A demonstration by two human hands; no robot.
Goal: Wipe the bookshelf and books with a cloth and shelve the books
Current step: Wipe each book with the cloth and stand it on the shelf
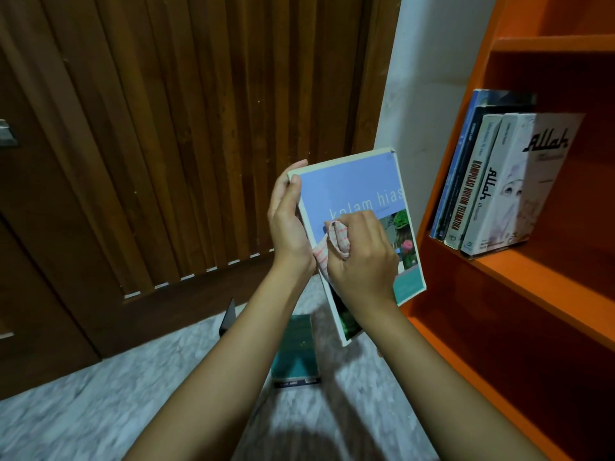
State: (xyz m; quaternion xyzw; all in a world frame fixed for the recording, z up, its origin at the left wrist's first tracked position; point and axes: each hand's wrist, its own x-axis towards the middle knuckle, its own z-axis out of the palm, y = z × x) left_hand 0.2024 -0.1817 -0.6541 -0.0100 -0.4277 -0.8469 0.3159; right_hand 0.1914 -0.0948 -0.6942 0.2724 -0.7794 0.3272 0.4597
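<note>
A large lilac-covered book (352, 184) is held up in front of me, cover facing me. My left hand (288, 224) grips its left edge, thumb on the cover and fingers behind. My right hand (362, 257) holds a bunched white cloth with red stripes (336, 242) against the middle of the cover. The orange bookshelf (532, 277) stands at the right. Several books (492, 184) lean upright on its middle shelf. A green book (296, 351) lies on the floor under my forearms.
A brown slatted wooden door (199, 128) fills the left and back. A white wall strip (429, 61) runs between door and shelf. The floor (100, 410) is grey marbled tile. A dark thin object (228, 317) stands on the floor near the door.
</note>
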